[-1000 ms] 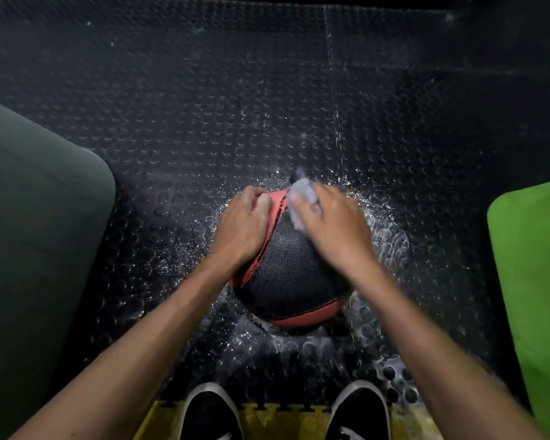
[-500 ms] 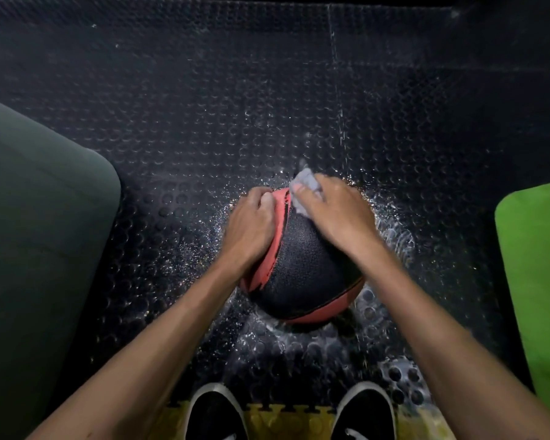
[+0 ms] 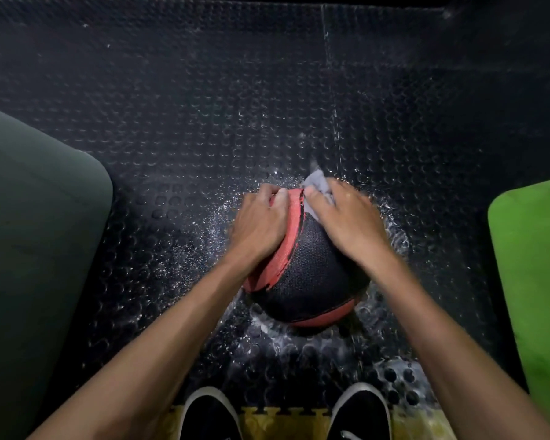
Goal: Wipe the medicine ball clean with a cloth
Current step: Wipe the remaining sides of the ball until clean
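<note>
A black medicine ball with red panels sits on the wet studded rubber floor, in the middle of the view. My left hand lies over its upper left side, fingers curled round the red band. A pale grey cloth is pressed on the ball's far top by my right hand, whose fingers curl over it. Most of the cloth is hidden under that hand.
Water drops ring the ball on the black floor. A dark green mat lies at the left and a bright green mat at the right. My two black shoes stand on a yellow tile at the bottom edge.
The right hand with the cloth has slid a little toward the ball's far top. The ball has turned slightly, showing more of the red band beside my left hand.
</note>
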